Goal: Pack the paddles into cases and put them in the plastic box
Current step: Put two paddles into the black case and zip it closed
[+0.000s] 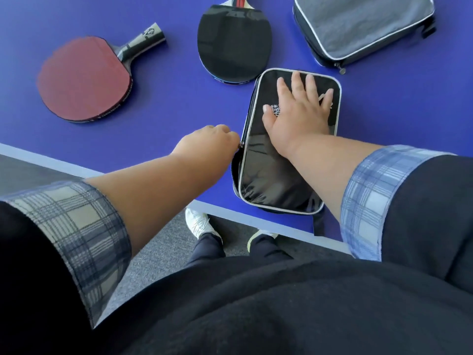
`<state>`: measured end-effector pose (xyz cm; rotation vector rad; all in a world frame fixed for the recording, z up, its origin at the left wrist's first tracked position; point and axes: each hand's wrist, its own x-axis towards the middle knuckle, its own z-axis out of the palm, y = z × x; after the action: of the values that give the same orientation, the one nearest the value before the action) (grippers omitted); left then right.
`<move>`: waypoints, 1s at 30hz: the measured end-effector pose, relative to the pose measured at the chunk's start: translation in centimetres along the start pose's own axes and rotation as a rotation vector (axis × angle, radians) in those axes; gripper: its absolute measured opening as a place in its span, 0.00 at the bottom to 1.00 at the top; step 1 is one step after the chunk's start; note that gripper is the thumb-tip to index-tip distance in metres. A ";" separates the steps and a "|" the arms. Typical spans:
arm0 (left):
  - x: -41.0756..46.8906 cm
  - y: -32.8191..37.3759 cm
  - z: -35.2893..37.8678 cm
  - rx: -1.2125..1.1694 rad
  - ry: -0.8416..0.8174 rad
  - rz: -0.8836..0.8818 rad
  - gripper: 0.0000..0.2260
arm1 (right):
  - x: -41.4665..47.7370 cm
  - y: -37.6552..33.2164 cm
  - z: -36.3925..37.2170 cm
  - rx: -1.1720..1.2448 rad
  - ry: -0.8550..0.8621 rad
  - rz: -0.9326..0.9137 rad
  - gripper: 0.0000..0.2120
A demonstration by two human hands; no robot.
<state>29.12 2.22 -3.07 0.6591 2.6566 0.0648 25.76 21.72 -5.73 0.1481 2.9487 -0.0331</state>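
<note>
opening step, it seems: left hand (pixel 204 146) pinches the zipper pull (pixel 240 146) of the black case (pixel 276 180), right hand (pixel 299 111) presses flat on it; next calls for a steady pull.

The blue table (pixel 166 103) bears 4 things: red paddle (pixel 84 80), black paddle (pixel 234 44), grey case (pixel 358 24), black case (pixel 276 175) (near edge).

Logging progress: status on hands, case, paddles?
Left hand pinches zipper pull of black case. Right hand flat on the case. Red paddle, black paddle loose on table, unpacked; nothing blocking.
</note>
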 end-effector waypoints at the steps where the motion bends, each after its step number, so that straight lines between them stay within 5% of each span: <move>1: -0.6 -0.1 0.4 -0.007 0.003 0.001 0.12 | 0.0 -0.1 -0.2 -0.003 -0.011 0.007 0.33; 4: -0.9 -0.9 0.7 -0.014 0.020 -0.007 0.16 | 0.1 0.0 -1.0 0.048 -0.107 -0.034 0.32; 7: -0.2 -1.8 0.1 -0.001 0.028 0.006 0.18 | -1.7 1.1 -2.1 0.101 -0.158 -0.260 0.31; 11: 0.1 -1.8 -0.2 0.023 0.067 0.037 0.16 | -6.3 1.9 -1.5 -0.139 -0.242 -0.550 0.38; 23: -7.8 1.3 5.8 -0.155 0.197 -0.166 0.06 | -6.6 1.9 1.4 -0.126 -0.050 -0.517 0.38; 30: -10.3 5.9 6.4 -0.378 0.192 -0.298 0.12 | -6.7 1.9 1.4 -0.140 -0.031 -0.519 0.38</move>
<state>42.55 2.41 -4.33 0.1381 2.7807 0.5536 32.81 22.94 -5.88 -0.6284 2.8575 0.0973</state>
